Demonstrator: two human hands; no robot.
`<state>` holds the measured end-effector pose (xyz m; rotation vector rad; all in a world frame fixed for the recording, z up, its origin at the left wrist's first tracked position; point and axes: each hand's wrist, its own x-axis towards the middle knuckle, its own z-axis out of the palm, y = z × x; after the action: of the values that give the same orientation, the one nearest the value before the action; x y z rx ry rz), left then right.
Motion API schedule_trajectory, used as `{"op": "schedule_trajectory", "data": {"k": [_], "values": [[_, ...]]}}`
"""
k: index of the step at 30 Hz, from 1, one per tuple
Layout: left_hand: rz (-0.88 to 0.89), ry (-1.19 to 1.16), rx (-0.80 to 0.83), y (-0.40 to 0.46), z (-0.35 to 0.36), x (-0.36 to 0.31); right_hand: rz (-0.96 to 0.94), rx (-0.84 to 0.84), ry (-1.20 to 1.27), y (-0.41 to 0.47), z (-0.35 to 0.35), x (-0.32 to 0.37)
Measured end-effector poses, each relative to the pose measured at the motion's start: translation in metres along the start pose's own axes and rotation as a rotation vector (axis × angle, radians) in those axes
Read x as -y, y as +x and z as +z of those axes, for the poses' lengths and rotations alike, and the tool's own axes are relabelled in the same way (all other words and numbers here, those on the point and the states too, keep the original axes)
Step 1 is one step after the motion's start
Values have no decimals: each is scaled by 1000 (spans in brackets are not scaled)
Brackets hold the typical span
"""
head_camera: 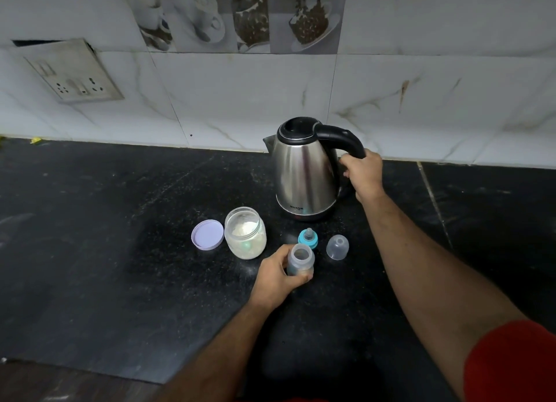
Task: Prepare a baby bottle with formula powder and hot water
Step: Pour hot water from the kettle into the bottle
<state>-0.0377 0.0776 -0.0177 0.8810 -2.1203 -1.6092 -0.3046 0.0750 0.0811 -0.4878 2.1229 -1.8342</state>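
Kettle [304,173] is serving as our landmark: a steel body with a black lid and black handle, standing upright on the dark stone counter [105,251] close to the tiled wall [240,94]. Our right hand [362,173] is gripping the lower end of its handle, fingers curled round it, on the side of the kettle away from the spout.

In front of the kettle, nearer to us, our left hand [275,276] is holding the baby bottle [300,261], fingers and thumb wrapping its body. The bottle is standing upright on the counter with its mouth open and uncovered; we cannot tell whether there is anything inside.

Between the kettle and the bottle, the teal nipple ring [308,238] is sitting on the counter with its teat pointing up, just beside the bottle's mouth. To the right of that ring, the clear dome cap [337,247] is lying apart from it, in front of the kettle's handle side.

In front of the kettle and to its left, the open formula jar [245,232] is standing with white powder showing inside. Its lilac lid [207,234] is lying flat just to the jar's left, touching or nearly touching it.

Left of the kettle, well apart, a switch plate [73,75] is sitting on the wall. A red sleeve [511,362] is showing on our right arm.
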Motion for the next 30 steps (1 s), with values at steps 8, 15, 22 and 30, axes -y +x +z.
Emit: {"op": "schedule_trajectory", "data": {"k": [8, 15, 22, 30], "values": [[-25, -16, -16, -2, 2, 0, -209, -62, -77, -24, -36, 74], [-92, -16, -42, -2, 4, -6, -249, -57, -49, -65, -82, 113], [-69, -45, -105, -16, 4, 4, -261, -94, -117, -112, -124, 110], [-6, -48, -92, -29, -13, 7, -284, -82, -345, -146, -139, 81]]}}
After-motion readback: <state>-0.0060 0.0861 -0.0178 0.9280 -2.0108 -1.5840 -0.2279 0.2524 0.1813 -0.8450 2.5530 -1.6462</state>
